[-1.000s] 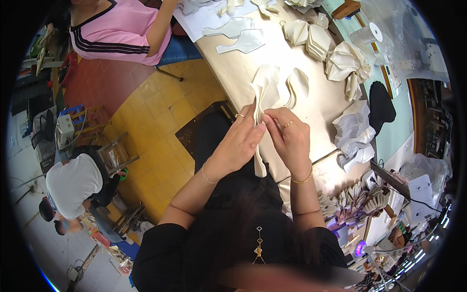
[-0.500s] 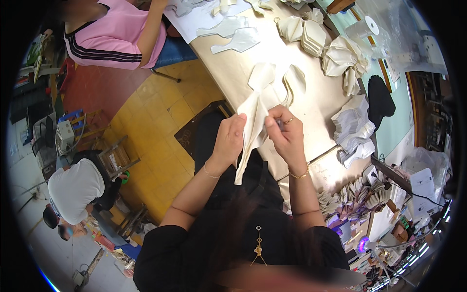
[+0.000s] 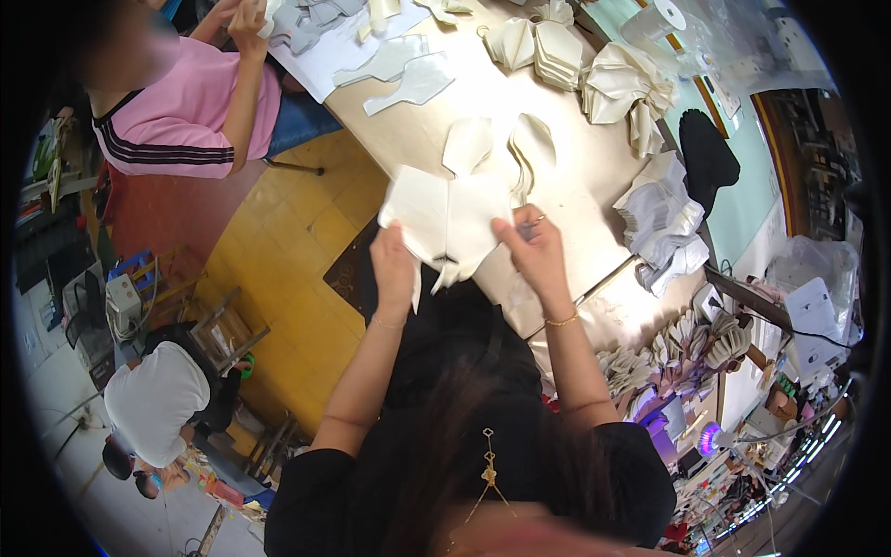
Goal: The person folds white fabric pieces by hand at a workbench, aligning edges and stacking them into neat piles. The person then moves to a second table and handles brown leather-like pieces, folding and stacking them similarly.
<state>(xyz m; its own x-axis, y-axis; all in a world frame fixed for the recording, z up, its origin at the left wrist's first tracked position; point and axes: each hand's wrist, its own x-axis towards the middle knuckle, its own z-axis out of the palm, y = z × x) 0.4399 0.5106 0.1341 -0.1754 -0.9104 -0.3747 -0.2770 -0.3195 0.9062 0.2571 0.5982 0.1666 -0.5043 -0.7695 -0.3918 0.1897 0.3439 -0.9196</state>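
Over table edge (image 3: 369, 139): left hand (image 3: 393, 269), right hand (image 3: 536, 251) hold plain cream piece (image 3: 459, 212).

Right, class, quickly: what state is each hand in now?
Left hand: closed, holding the left side of the cream piece.
Right hand: closed, holding the same piece's right side.

Cream piece (image 3: 475, 209), black-striped pink shirt (image 3: 197, 107)

The cream piece (image 3: 419, 209) covers fingertips of the left hand (image 3: 393, 265), as far as I can tell. The top edge crops a pale thing (image 3: 270, 17) held by the pink-shirted person (image 3: 195, 104); the far-right clutter (image 3: 782, 402) is too small to name.
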